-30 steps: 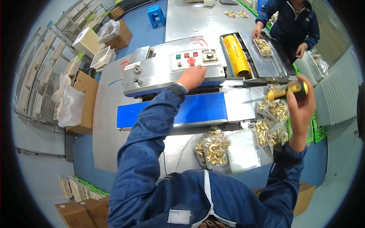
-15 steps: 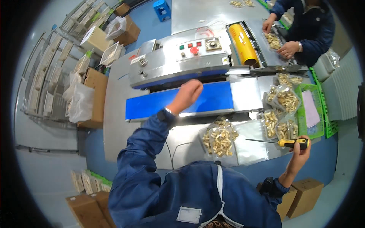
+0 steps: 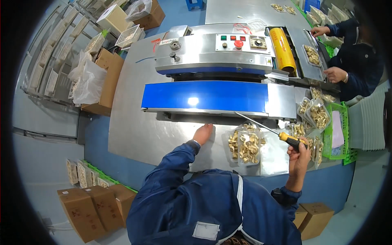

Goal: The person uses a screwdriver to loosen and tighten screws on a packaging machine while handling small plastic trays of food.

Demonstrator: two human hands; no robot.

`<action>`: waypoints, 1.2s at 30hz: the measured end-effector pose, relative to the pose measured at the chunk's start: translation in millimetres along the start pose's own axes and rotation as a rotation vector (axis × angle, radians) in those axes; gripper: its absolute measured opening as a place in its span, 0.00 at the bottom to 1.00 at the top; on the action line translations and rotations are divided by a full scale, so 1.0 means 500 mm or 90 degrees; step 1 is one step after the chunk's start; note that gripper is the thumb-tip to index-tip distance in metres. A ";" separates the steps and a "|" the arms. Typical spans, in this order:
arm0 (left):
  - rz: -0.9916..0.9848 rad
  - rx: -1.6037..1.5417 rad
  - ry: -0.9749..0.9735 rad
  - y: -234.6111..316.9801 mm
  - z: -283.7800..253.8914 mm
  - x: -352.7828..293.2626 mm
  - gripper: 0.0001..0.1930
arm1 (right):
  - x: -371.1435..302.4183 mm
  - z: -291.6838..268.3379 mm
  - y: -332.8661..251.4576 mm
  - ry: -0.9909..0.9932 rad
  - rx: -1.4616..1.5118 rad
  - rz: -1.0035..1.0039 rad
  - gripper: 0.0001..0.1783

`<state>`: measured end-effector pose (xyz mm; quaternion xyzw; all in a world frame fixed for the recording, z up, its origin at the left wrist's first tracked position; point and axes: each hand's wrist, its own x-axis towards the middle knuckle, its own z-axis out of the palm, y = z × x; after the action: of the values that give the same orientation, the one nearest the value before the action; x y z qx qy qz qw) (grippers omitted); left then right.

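Observation:
My right hand point(image 3: 299, 159) is closed round the yellow and black handle of a screwdriver point(image 3: 286, 138). Its long metal shaft points up and left, with the tip over the front edge of the blue conveyor belt point(image 3: 204, 96). My left hand point(image 3: 203, 134) is at the steel table just in front of the belt; its fingers are mostly hidden behind the back of the hand. Between my hands lie clear trays of mushrooms point(image 3: 248, 148), with a clear plastic sheet point(image 3: 277, 157) beside them. Behind the belt stands the sealing machine point(image 3: 212, 53) with its knobs and buttons.
More mushroom trays point(image 3: 317, 114) are stacked at the right, beside a green basket point(image 3: 337, 130) holding a pink cloth. Behind them a co-worker's hands point(image 3: 335, 74) work at a wrapping station with a yellow film roll point(image 3: 281, 49). Cardboard boxes point(image 3: 85, 212) stand at the lower left.
My left hand has come back from above the belt to the table in front. My right hand has moved left and tilted the screwdriver up, its tip now at the belt's edge. The view has shifted.

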<state>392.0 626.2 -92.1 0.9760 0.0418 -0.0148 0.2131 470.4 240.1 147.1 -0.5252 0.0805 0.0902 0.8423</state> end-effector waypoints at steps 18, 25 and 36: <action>-0.105 -0.161 0.643 -0.243 -0.496 0.106 0.15 | -0.074 0.258 0.172 -0.014 0.085 0.093 0.14; -0.171 -0.727 0.347 -0.365 -0.521 0.287 0.24 | -0.156 0.270 0.207 0.057 0.085 0.057 0.17; -0.151 -0.949 0.353 -0.313 -0.523 0.251 0.13 | -0.225 0.307 0.235 0.124 0.081 0.033 0.16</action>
<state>506.1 886.5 75.1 0.5339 0.1952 0.2375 0.7877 339.5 421.4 137.8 -0.4745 0.1808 0.0553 0.8597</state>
